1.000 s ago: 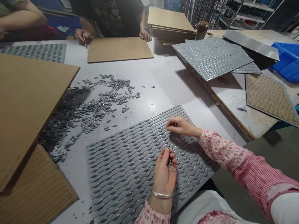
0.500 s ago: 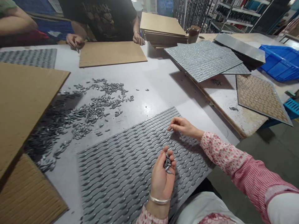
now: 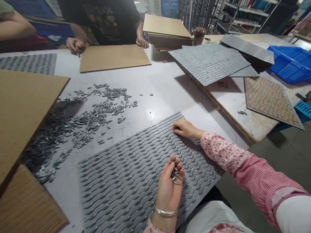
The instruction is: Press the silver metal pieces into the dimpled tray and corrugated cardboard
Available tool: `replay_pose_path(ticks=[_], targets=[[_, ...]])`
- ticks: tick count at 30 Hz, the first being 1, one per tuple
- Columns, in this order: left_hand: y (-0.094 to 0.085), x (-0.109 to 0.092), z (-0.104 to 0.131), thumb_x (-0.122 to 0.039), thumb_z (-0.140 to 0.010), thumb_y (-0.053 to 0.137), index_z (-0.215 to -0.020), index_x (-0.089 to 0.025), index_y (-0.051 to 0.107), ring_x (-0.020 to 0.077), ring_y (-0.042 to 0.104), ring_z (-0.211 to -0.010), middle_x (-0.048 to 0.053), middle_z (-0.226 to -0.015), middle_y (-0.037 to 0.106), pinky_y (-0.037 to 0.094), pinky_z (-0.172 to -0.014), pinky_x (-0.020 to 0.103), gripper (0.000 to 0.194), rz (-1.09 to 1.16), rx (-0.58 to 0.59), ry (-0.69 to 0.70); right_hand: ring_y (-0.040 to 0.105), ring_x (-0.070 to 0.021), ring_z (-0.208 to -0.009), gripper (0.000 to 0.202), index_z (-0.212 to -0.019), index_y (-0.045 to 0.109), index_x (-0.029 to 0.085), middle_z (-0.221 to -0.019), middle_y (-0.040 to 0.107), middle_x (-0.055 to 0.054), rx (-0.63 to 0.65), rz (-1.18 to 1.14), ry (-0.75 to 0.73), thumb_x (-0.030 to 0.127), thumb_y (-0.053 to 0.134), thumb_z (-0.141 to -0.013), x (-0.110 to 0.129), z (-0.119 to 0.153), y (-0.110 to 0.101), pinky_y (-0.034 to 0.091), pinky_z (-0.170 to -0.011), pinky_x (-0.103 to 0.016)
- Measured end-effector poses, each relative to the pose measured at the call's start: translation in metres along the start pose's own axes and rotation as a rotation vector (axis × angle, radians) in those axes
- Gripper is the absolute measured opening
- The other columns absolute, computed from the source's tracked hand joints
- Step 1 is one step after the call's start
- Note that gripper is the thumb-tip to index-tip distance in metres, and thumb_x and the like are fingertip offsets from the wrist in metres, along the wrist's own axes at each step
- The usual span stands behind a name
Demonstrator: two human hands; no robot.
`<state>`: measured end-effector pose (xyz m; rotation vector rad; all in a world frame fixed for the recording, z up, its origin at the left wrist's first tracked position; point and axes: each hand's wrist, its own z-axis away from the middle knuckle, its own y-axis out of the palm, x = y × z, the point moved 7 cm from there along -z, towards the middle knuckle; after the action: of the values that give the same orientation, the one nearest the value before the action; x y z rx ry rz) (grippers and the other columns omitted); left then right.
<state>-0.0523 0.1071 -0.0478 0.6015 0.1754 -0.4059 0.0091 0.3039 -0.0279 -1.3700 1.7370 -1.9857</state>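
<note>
A grey ridged panel with wavy raised lines lies slanted on the white table before me. Over its middle, my left hand is palm up, its fingers curled round several small grey pointed pellets. My right hand is at the panel's far right part, thumb and fingers pinched together close to the ridges. Whatever is between those fingertips is hidden. Toward the far edge the ridges are straight, without the oval bumps seen nearer to me.
A large heap of loose grey pellets spreads at left beside tilted brown boards. Across the table a co-worker's hands rest by a flat brown board. Finished-looking grey panels, a patterned panel and a blue crate are at right.
My right hand has shifted slightly left and lower onto the panel, its fingers more curled. My left hand has closed a little more round the pellets. The view has tilted slightly.
</note>
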Motion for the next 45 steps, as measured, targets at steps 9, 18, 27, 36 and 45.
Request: replay_pose_path(ticks=[9, 18, 27, 36, 45], targets=[[0.009, -0.001, -0.001, -0.013, -0.084, 0.049, -0.096, -0.011, 0.065, 0.0167, 0.064, -0.091, 0.01, -0.098, 0.067, 0.055, -0.077, 0.029, 0.02, 0.11, 0.06, 0.004, 0.049, -0.0133, -0.077, 0.01, -0.082, 0.062, 0.015, -0.078, 0.058, -0.002, 0.044, -0.225, -0.124, 0.024, 0.057, -0.083, 0.044, 0.022, -0.017, 0.038, -0.075, -0.026], [0.017, -0.003, 0.0, -0.013, -0.087, 0.043, -0.096, -0.012, 0.066, 0.0166, 0.059, -0.102, 0.01, -0.115, 0.063, 0.052, -0.087, 0.032, 0.025, 0.084, 0.159, 0.104, 0.048, -0.0151, -0.083, 0.014, -0.089, 0.064, 0.017, -0.083, 0.056, -0.005, 0.26, -0.292, -0.312, 0.028, 0.056, -0.085, 0.094, 0.061, -0.011, 0.04, -0.08, -0.03], [-0.001, 0.0, 0.006, -0.008, -0.084, 0.048, -0.085, -0.012, 0.062, 0.0096, 0.061, -0.064, 0.008, -0.084, 0.065, 0.053, -0.053, 0.019, 0.015, -0.019, 0.021, 0.049, 0.05, -0.0108, -0.065, 0.012, -0.081, 0.056, 0.013, -0.074, 0.059, -0.001, -0.112, -0.397, 0.254, 0.025, 0.053, -0.084, -0.03, 0.036, -0.032, 0.039, -0.062, -0.023], [0.005, 0.004, 0.004, -0.005, -0.082, 0.048, -0.091, -0.012, 0.064, 0.0091, 0.061, -0.065, 0.009, -0.089, 0.066, 0.053, -0.055, 0.018, 0.02, -0.031, 0.049, 0.023, 0.047, -0.0192, -0.08, 0.012, -0.082, 0.059, 0.014, -0.082, 0.059, -0.01, 0.096, 0.449, -0.023, 0.014, 0.046, -0.085, -0.025, 0.011, -0.031, 0.036, -0.073, -0.03], [0.002, 0.008, 0.003, -0.004, -0.082, 0.05, -0.085, -0.011, 0.064, 0.0105, 0.064, -0.074, 0.008, -0.091, 0.067, 0.055, -0.06, 0.019, 0.016, -0.02, 0.011, 0.017, 0.053, -0.0144, -0.077, 0.016, -0.089, 0.062, 0.013, -0.082, 0.063, -0.006, 0.034, 0.075, 0.039, 0.008, 0.049, -0.081, -0.026, 0.01, -0.036, 0.04, -0.073, -0.027]])
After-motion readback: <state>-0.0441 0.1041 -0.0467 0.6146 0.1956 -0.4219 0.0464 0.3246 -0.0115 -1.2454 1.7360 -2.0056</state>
